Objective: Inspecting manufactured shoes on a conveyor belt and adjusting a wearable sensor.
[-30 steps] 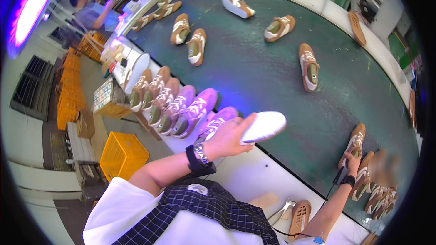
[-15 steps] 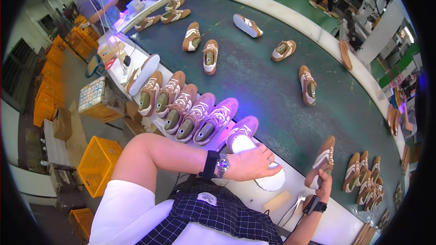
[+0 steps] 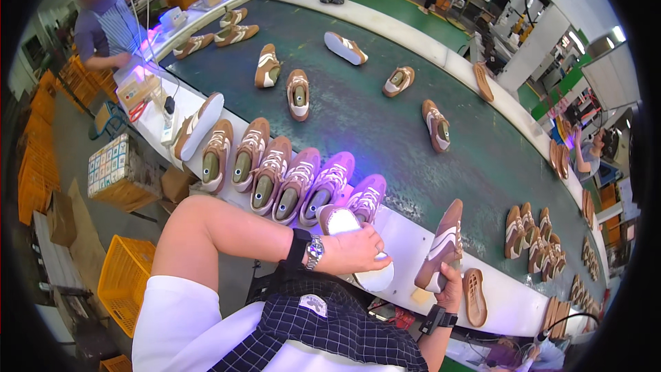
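Sole-up shoe [image 3: 342,222]: clasped around its middle by the left hand [image 3: 359,251] near the white table's [image 3: 401,238] edge, apparently so the sole is kept exposed.
Toe-up shoe [image 3: 441,240]: clamped near the heel by the right hand [image 3: 451,288], its side seemingly left unobstructed.
Shoe row [image 3: 299,173]: ranged heels-inward along the table, probably for easy reach.

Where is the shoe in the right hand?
In the head view, the shoe is right of centre, gripped near its heel, up and left of the loose tan sole.
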Available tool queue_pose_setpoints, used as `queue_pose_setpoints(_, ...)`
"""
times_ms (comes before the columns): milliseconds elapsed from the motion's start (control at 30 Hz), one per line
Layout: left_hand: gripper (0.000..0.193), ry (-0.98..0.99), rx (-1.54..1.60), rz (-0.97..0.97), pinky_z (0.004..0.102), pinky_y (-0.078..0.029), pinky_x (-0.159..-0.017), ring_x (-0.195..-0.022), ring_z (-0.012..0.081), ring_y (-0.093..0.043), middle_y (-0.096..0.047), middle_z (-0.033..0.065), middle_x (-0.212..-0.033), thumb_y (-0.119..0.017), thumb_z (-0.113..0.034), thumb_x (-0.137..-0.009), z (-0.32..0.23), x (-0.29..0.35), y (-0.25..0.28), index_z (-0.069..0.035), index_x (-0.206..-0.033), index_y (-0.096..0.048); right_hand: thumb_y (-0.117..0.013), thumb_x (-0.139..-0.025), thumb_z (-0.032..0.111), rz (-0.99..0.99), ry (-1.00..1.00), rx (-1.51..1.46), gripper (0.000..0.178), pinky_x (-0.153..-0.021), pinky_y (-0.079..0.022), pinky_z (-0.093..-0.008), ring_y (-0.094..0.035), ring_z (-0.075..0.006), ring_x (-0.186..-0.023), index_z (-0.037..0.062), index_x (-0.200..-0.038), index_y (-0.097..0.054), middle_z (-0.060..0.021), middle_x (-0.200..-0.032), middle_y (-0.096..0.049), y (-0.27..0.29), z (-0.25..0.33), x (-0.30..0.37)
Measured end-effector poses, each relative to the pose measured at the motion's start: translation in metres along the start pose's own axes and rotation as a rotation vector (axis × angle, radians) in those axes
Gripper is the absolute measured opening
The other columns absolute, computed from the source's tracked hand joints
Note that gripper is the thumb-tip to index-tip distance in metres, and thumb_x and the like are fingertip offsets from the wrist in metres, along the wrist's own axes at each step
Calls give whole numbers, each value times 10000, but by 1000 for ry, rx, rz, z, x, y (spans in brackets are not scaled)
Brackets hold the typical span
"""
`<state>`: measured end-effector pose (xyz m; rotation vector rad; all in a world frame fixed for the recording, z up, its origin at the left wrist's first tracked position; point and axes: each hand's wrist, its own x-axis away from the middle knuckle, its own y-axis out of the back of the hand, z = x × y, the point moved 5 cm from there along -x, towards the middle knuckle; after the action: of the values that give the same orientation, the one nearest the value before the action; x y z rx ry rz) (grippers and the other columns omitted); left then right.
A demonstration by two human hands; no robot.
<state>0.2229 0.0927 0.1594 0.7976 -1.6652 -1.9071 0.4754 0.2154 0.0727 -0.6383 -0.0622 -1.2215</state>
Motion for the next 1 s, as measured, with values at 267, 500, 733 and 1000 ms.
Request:
queue_pose_setpoints(267, 714, 643, 1394, -285, 333, -437, -921, -1063, 236, -565, -567, 153, -1158, -749, -270, -710, 51, 47, -17, 8, -1280, -421, -704, -640, 169, 88, 53, -89, 752, -866, -481, -525, -562, -382, -1019, 8, -1294, -369, -188, -1139, -541, -22, -49, 28)
queue_pose_setpoints(500, 873, 388, 2803, -586, 450, -469, -918, -1181, 332, -477, -451, 239, -1280, -579, -564, -782, 17, 32, -41, 11, -1366, -276, -693, -648, 170, 206, -10, -172, 698, -888, -430, -416, -539, -288, -1004, 3, -1260, -404, -123, -1091, -539, -73, -67, 47)
queue_pose_setpoints(733, 909, 417, 2714, -536, 448, -497, -863, -1127, 312, -501, -482, 230, -1221, -498, -671, -762, 9, 45, -54, 29, -1322, -346, -677, -684, 179, 275, -77, -125, 696, -925, -398, -302, -524, -185, -1045, -12, -1291, -396, -73, -1125, -540, -121, -51, 58)
queue_pose_setpoints(1000, 953, 456, 2606, -575, 448, -495, -861, -1120, 316, -499, -492, 226, -1199, -481, -709, -732, 8, 42, -53, 46, -1302, -361, -698, -669, 178, 292, -109, -31, 786, -962, -365, -300, -473, -185, -1125, -4, -1339, -329, -79, -1216, -492, -121, -49, 56)
